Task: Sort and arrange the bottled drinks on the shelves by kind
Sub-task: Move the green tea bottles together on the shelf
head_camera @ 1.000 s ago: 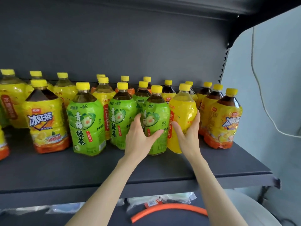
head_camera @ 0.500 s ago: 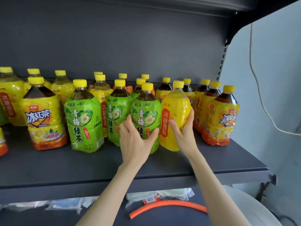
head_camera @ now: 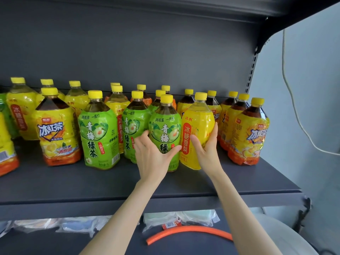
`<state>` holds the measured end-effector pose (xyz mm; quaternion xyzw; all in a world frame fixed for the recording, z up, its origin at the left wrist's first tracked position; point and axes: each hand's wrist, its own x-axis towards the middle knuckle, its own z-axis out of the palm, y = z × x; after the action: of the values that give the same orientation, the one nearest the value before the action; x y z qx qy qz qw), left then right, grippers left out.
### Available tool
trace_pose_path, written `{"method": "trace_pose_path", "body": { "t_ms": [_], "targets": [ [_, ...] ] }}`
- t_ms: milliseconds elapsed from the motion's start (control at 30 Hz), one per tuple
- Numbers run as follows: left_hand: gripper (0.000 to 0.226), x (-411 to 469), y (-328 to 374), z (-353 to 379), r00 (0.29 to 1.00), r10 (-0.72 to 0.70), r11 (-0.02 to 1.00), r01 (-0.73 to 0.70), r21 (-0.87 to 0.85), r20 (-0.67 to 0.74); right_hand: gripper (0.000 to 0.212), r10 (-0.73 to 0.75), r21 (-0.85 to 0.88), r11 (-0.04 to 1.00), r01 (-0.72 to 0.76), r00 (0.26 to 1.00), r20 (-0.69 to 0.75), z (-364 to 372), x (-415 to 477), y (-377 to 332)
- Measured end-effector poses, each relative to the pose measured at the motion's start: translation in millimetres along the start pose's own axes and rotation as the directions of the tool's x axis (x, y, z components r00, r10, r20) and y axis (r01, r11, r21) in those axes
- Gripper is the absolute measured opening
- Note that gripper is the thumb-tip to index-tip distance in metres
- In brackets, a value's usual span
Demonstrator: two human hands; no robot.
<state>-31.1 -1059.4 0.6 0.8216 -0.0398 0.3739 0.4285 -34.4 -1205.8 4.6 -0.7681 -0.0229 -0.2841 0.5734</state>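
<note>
My left hand [head_camera: 154,155] grips the lower front of a green-labelled green tea bottle [head_camera: 165,126] standing on the dark shelf [head_camera: 110,183]. My right hand [head_camera: 207,148] wraps around a yellow pear drink bottle [head_camera: 197,124] right beside it; the two bottles touch. Two more green tea bottles [head_camera: 98,133] [head_camera: 133,126] stand to the left in the front row. Iced black tea bottles with dark liquid stand at the left [head_camera: 57,126] and in a group at the right [head_camera: 248,133]. More yellow pear drink bottles [head_camera: 21,111] stand at the back left.
The shelf's front strip is bare below the bottles. Its right end [head_camera: 301,192] meets a slotted upright [head_camera: 252,70] and a pale wall with a hanging white cable [head_camera: 294,100]. On the lower shelf lie plastic bags [head_camera: 182,217] and an orange tube [head_camera: 189,231].
Both hands have slid the green tea bottle and the yellow pear drink bottle a little leftward, closing toward the other green bottles; the green bottle's label now faces forward.
</note>
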Motion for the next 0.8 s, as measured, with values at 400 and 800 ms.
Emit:
{"method": "trace_pose_path", "body": {
  "t_ms": [400,800],
  "targets": [
    [0.061,19.2,-39.5,-28.2,0.996,-0.082,0.965,0.073,-0.252,-0.028,0.068,-0.095,-0.098,0.991,0.088,0.993,-0.064,47.7,-40.4,-35.0],
    [0.077,41.4,-47.2,-26.2,0.996,-0.074,0.997,0.076,0.033,-0.040,0.074,-0.102,-0.495,0.869,0.009,0.982,-0.161,66.3,-30.9,-38.5]
  ]
}}
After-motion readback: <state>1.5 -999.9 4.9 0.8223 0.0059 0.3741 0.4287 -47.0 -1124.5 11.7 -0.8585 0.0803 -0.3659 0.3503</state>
